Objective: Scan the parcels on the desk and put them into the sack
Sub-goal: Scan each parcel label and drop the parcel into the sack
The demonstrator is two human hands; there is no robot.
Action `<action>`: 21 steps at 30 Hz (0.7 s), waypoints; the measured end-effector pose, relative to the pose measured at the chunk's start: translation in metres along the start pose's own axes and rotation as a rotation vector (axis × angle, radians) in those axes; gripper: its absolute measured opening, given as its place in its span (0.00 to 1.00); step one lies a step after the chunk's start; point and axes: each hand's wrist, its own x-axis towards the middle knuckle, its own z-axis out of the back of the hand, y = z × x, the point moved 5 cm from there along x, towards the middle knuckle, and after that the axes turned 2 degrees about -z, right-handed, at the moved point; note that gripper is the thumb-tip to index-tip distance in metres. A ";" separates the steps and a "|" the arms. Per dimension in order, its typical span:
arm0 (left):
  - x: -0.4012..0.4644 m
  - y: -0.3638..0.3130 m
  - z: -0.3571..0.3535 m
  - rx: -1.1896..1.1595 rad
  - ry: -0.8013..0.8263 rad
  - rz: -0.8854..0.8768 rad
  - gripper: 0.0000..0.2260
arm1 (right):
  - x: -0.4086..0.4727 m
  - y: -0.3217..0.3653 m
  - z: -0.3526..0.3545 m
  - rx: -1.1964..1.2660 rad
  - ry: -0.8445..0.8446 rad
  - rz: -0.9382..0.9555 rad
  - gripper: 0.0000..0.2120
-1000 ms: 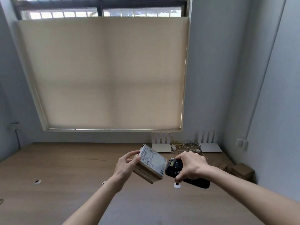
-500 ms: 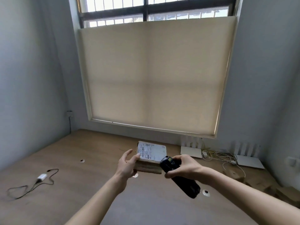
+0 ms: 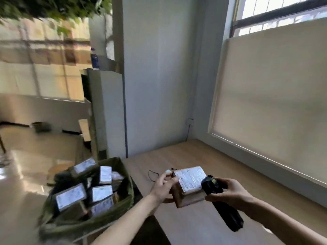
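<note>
A pale wood desk (image 3: 203,156) fills the lower right of the frame, running back to a grey wall and, on the right, a window covered most of the way up by a cream roller blind (image 3: 276,96). A thin dark cable (image 3: 152,175) lies looped on the desk near the centre. Off the desk's left edge, in the lower left, an olive-green sack (image 3: 123,174) stands open with several labelled parcels (image 3: 70,196) heaped inside; beyond it a glossy floor, a white cabinet and blurred foliage at the upper left. In the lower centre the left hand (image 3: 163,185) grips a brown cardboard parcel (image 3: 187,198) by its left side, thumb on top and fingers curled beneath, holding it above the desk. Its white shipping label (image 3: 192,178) faces upward and tilts toward the camera; the box's long axis runs from lower left to upper right. Just to its right, touching or nearly touching the box, the right hand (image 3: 230,193) is wrapped round a black handheld scanner (image 3: 226,211), whose head points up-left at the label and whose handle slants down to the lower right.
</note>
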 end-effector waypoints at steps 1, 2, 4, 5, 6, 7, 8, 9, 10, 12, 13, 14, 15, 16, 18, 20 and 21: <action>0.001 0.000 0.035 0.023 -0.039 0.004 0.16 | 0.017 0.016 -0.027 -0.004 0.025 0.021 0.27; 0.002 0.000 0.069 0.041 -0.083 0.003 0.18 | 0.033 0.031 -0.053 -0.008 0.054 0.033 0.27; 0.004 0.001 0.132 0.058 -0.166 -0.003 0.20 | 0.063 0.057 -0.107 -0.020 0.113 0.054 0.25; 0.005 0.003 0.161 0.067 -0.208 -0.010 0.19 | 0.075 0.068 -0.133 -0.029 0.127 0.080 0.23; 0.005 0.006 0.188 0.068 -0.260 -0.013 0.17 | 0.088 0.079 -0.158 -0.031 0.122 0.105 0.23; 0.004 0.011 0.214 0.046 -0.313 -0.011 0.14 | 0.100 0.089 -0.181 -0.026 0.108 0.127 0.23; 0.004 0.017 0.238 0.026 -0.351 -0.002 0.13 | 0.111 0.098 -0.202 -0.016 0.098 0.137 0.24; 0.005 0.025 0.259 0.007 -0.385 0.012 0.14 | 0.120 0.107 -0.223 -0.010 0.104 0.134 0.24; 0.005 0.032 0.278 -0.011 -0.417 0.025 0.14 | 0.129 0.115 -0.244 -0.008 0.133 0.127 0.24; 0.008 0.047 0.311 -0.061 -0.475 0.044 0.14 | 0.148 0.124 -0.286 -0.012 0.237 0.104 0.23; 0.011 0.057 0.324 -0.090 -0.494 0.055 0.15 | 0.156 0.126 -0.305 -0.007 0.288 0.092 0.22; 0.014 0.065 0.333 -0.101 -0.499 0.069 0.15 | 0.164 0.127 -0.323 -0.001 0.328 0.082 0.23; 0.018 0.074 0.341 -0.113 -0.498 0.084 0.16 | 0.172 0.126 -0.339 0.001 0.359 0.079 0.23; 0.023 0.084 0.348 -0.114 -0.488 0.108 0.18 | 0.182 0.123 -0.355 0.002 0.376 0.071 0.25; 0.035 0.103 0.360 -0.101 -0.468 0.166 0.20 | 0.203 0.116 -0.380 0.012 0.400 0.039 0.31; 0.050 0.121 0.374 -0.038 -0.460 0.207 0.24 | 0.227 0.106 -0.399 0.018 0.416 0.020 0.37; 0.060 0.131 0.381 -0.001 -0.463 0.217 0.29 | 0.242 0.100 -0.407 0.020 0.420 0.016 0.41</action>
